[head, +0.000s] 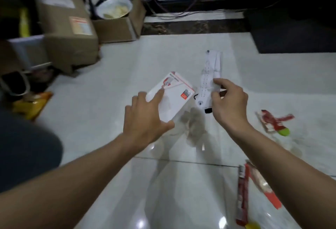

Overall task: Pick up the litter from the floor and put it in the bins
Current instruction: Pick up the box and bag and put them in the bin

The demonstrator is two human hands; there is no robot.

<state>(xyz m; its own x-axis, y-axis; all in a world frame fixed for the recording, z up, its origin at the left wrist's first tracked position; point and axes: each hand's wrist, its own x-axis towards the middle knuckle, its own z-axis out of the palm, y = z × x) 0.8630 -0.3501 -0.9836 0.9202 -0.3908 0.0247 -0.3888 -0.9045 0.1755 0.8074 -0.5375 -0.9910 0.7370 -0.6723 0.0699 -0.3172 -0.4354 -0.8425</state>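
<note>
My left hand (145,118) holds a flat white box with red print (174,92) above the pale tiled floor, thumb under its near edge and fingers spread over its top. My right hand (229,105) pinches a long white paper strip with dotted lines (209,76), whose lower end has a black piece. More litter lies on the floor at the right: a red and white wrapper with a green tip (274,121) and two long red wrappers (243,194) beside my right forearm.
Cardboard boxes (69,32) stand at the back left, one holding a white bowl (114,8). A yellow-orange packet (32,105) lies at the left. Cables run along the back wall, and a dark mat (294,32) covers the far right floor.
</note>
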